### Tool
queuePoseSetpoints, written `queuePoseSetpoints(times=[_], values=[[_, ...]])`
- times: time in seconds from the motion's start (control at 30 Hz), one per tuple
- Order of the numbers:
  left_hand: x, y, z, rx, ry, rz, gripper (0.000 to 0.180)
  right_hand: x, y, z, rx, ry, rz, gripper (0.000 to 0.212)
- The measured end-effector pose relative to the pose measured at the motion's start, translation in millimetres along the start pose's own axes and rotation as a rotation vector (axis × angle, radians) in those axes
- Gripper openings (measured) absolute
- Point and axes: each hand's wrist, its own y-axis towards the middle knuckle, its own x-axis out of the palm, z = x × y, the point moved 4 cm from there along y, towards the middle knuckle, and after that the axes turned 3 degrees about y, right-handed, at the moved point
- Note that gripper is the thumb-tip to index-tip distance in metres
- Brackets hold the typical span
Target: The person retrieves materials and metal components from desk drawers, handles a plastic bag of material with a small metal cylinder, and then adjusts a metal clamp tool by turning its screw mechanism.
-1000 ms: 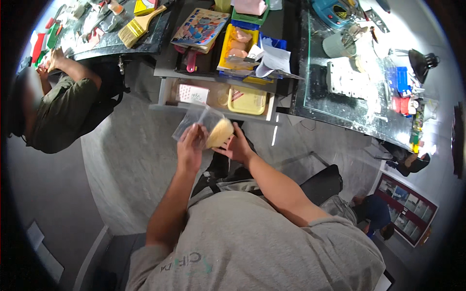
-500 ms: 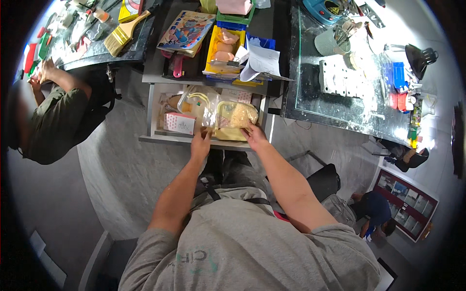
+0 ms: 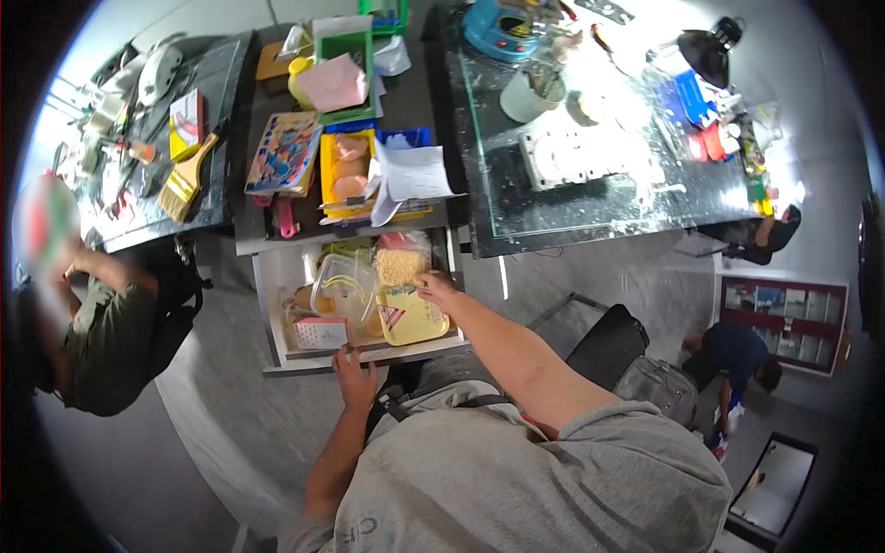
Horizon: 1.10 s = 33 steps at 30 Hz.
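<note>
An open drawer (image 3: 277,362) sits below the desk in front of me. My right hand (image 3: 439,289) reaches into it and pinches the edge of a clear bag of beige granules (image 3: 402,267). Under and in front of that bag lies a shallow yellow tray (image 3: 419,320). To its left, a clear plastic container (image 3: 334,293) leans in the drawer, with a pink-and-white box (image 3: 321,333) near the front. My left hand (image 3: 354,378) rests at the drawer's front edge, fingers apart, holding nothing.
On the desk above stand a yellow bin (image 3: 328,170), papers (image 3: 413,175), a picture book (image 3: 282,152) and a green bin (image 3: 359,46). A glass-topped table (image 3: 489,217) is at right. A seated person (image 3: 129,323) works at left; another person (image 3: 728,359) bends at right.
The bag has moved toward the back of the drawer with my right hand, uncovering more of the yellow tray. My left hand has shifted to the drawer's front edge. The view has turned.
</note>
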Motion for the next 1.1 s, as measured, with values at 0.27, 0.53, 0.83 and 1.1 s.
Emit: queuePoseSetpoints(times=[0.27,0.53,0.83,1.1], values=[[17,22,-12,0.189,0.232,-0.129,0.060,-97,-21,24,0.089,-0.421,-0.185,0.021],[-3,15,-7,0.027,0.403,-0.222,0.049,-111,-48,47,-0.295,-1.553,-0.360,0.026],[4,-16,-18,0.052,0.369,-0.292,0.044,-77,-7,53,-0.143,-1.204,-0.026,0.052],[1,-53,-34,-0.013,0.376,-0.306,0.045,-10,-14,39,-0.225,-1.302,-0.027,0.060]])
